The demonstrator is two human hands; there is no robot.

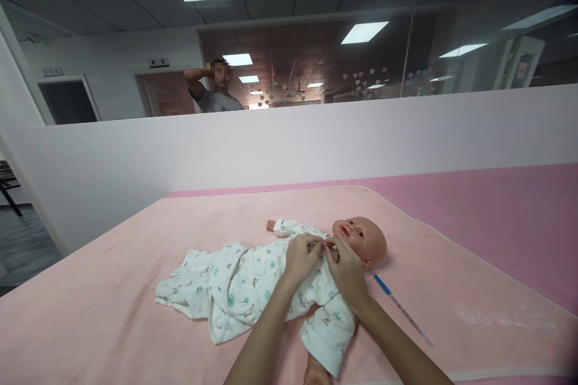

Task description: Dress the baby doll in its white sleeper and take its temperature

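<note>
A baby doll [361, 239] lies on its back on a pale pink blanket [135, 289], head to the right. It wears a white printed romper [235, 286]. Both my hands meet at the romper's collar, just below the doll's chin. My left hand [300, 257] pinches the left edge of the neckline with curled fingers. My right hand [345, 267] pinches the right edge, its fingertips touching those of the left. One doll arm reaches up toward the far side, and another sleeve lies near my forearms.
A thin thermometer with a blue tip [401, 310] lies on the blanket right of the doll. A darker pink sheet [497, 216] covers the bed beyond. A white partition [289, 144] stands behind, with a person [217, 93] past it.
</note>
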